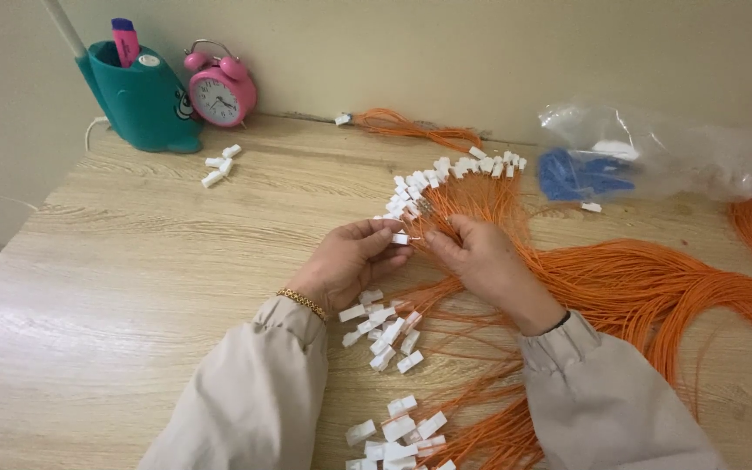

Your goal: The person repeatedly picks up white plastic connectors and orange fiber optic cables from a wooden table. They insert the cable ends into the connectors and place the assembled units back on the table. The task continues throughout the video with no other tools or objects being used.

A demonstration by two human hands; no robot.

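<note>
My left hand [350,261] pinches a small white plastic connector cap [400,238] between thumb and fingers. My right hand [480,257] meets it from the right, holding the end of a thin orange cable [446,228] at the cap. A large bundle of orange cables [654,278] fans out to the right. Many cable ends with white caps on them [446,174] lie in a row beyond my hands. Loose white caps [385,335] are scattered below my hands, between my sleeves.
A teal pen holder [141,96] and a pink alarm clock [219,87] stand at the back left against the wall. A few white caps [221,164] lie near them. A clear plastic bag with blue parts [620,161] sits at the back right. The wooden table [132,261] carries all of it.
</note>
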